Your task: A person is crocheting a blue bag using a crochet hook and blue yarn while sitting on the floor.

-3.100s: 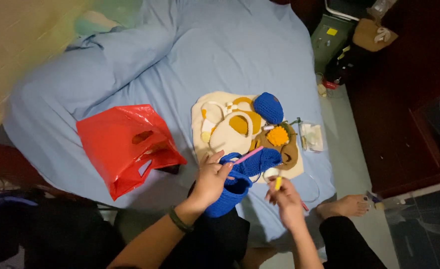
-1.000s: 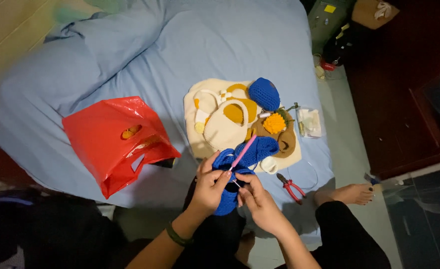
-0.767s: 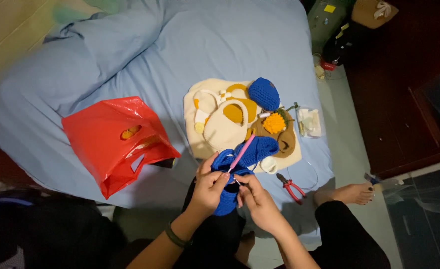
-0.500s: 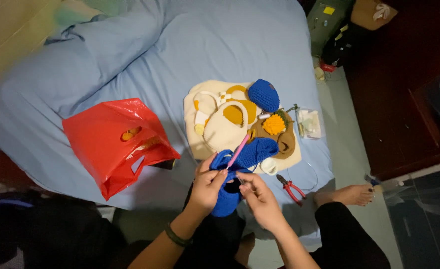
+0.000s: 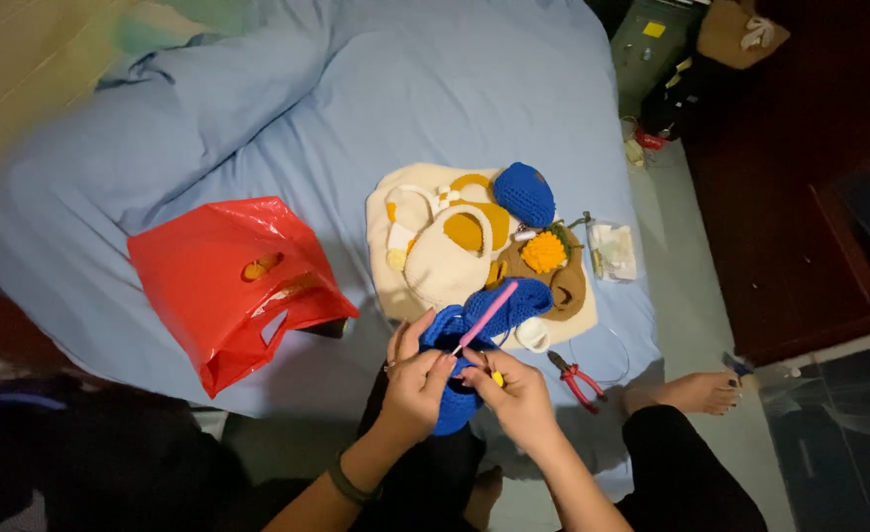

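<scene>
My left hand (image 5: 417,379) grips a pink crochet hook (image 5: 487,314) that slants up to the right, and it presses on a blue crocheted piece (image 5: 455,335). My right hand (image 5: 516,392) pinches a small yellow-tipped tool at the same blue piece. Both hands meet at the bed's near edge. Just beyond them lies a pile of crocheted items (image 5: 465,241) in cream, mustard, brown and blue on a cream cloth. Red-handled pliers (image 5: 577,378) lie right of my right hand.
A red plastic bag (image 5: 228,286) lies on the light blue bedsheet (image 5: 258,128) to the left. A small clear packet (image 5: 614,250) sits at the bed's right edge. My bare foot (image 5: 686,392) rests on the floor. Boxes and bags stand at the top right.
My right hand let go of a yellow item and came in to meet the left hand on the blue piece. The pliers now lie on the sheet. In the last second the hands barely move.
</scene>
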